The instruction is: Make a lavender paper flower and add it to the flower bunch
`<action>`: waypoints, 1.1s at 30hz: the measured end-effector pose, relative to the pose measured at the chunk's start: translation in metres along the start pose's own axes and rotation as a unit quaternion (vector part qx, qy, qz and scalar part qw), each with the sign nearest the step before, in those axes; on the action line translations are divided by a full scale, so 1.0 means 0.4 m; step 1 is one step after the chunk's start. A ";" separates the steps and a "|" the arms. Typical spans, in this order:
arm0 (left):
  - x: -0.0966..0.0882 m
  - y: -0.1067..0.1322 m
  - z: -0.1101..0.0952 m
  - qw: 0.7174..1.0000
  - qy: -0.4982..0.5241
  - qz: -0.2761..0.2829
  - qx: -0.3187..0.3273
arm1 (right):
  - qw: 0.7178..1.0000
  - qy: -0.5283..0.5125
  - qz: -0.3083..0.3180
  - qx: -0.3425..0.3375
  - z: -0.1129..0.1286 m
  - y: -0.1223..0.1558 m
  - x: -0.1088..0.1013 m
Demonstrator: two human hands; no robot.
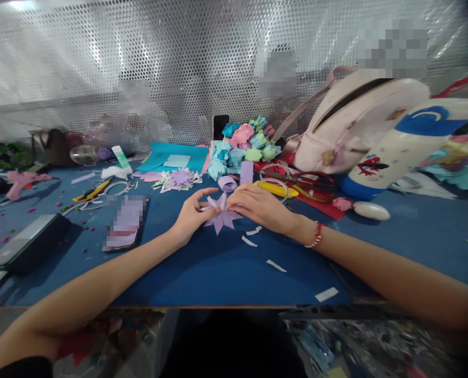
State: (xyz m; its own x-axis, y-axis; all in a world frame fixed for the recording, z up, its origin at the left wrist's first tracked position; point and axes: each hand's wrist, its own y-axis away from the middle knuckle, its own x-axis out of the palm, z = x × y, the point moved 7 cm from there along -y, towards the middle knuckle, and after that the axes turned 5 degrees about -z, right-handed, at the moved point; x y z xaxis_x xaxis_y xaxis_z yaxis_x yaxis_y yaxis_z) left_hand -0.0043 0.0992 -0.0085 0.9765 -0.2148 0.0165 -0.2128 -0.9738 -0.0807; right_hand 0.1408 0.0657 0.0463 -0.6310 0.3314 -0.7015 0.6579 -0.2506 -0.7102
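Over the blue table, a purple folded-paper flower (220, 222) with pointed petals is between my hands. My left hand (192, 215) pinches its left side between thumb and fingers. On the other side, the bent fingers of my right hand (257, 207) close on a petal; their tips are partly hidden. Just behind lie a curled purple paper strip (228, 184) and a flat purple strip (247, 172). Narrow white paper scraps (249, 241) lie right of the flower. A purple and white paper flower (180, 179) rests farther back, to the left.
A phone (125, 223), a yellow cutter (92, 190) and a pink glue gun (27, 184) lie left. Crumpled coloured paper flowers (241, 142) pile up at the back beside blue paper sheets (190, 156). Scissors (308, 178), a pale bag (360, 121) and a large bottle (399, 142) occupy the right.
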 end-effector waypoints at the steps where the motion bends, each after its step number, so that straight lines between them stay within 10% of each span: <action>1: 0.000 0.000 0.001 1.000 0.001 0.001 -0.002 | 1.000 -0.003 0.001 0.006 -0.002 0.001 0.001; 33: 0.000 -0.008 0.021 0.999 0.016 0.029 -0.005 | 0.999 -0.008 0.049 0.002 -0.001 -0.003 0.011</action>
State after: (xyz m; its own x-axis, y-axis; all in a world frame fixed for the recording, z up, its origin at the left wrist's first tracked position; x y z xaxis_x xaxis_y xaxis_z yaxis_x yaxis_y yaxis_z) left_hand -0.0031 0.1031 -0.0166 0.9607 -0.2738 0.0449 -0.2702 -0.9601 -0.0727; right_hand 0.1375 0.0680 0.0438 -0.5697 0.2909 -0.7687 0.7155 -0.2847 -0.6380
